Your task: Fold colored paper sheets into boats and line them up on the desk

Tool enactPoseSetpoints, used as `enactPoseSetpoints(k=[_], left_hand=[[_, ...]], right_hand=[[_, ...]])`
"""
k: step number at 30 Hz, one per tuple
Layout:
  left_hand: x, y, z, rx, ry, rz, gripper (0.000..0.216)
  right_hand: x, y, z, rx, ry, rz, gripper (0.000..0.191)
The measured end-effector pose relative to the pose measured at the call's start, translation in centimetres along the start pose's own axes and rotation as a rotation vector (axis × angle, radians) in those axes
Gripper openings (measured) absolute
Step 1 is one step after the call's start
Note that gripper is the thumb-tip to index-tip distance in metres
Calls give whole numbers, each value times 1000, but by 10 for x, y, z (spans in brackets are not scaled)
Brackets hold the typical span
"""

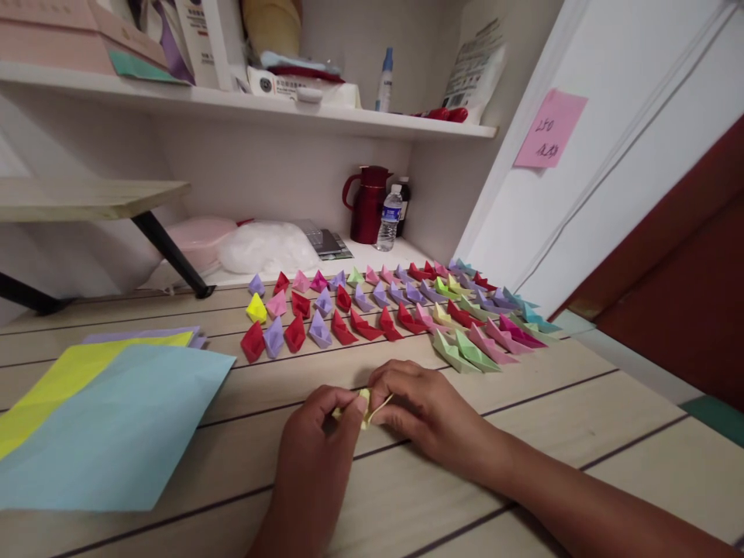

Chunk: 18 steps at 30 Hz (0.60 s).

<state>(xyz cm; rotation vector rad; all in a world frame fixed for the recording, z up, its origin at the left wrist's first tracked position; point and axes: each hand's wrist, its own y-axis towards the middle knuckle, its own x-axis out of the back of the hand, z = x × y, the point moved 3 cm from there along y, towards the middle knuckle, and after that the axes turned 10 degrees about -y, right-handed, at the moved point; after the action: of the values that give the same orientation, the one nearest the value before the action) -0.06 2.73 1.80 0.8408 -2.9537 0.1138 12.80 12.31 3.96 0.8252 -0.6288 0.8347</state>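
The left hand and right hand together pinched a small yellow folded paper low over the table; rows of paper boats stood beyond, coloured sheets lay leftward.

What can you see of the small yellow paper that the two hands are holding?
The yellow paper is small, pale and already folded, with a thin flap pointing right. It looks like light craft paper. The left hand and right hand pinch it between fingertips, just above the wooden table. The fingers hide most of it.
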Motion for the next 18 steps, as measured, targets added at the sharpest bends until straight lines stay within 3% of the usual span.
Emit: enactPoseSetpoints(k=[4, 8, 18], left_hand=[[2, 0, -1, -96, -14, 61, 39], [1, 2, 3, -97, 20, 99, 26], [1, 5, 10, -93, 5, -17, 25]], right_hand=[[3, 1, 0, -52, 49, 6, 5], [5, 1, -3, -111, 83, 5, 4], [5, 2, -5, -140, 164, 20, 6]])
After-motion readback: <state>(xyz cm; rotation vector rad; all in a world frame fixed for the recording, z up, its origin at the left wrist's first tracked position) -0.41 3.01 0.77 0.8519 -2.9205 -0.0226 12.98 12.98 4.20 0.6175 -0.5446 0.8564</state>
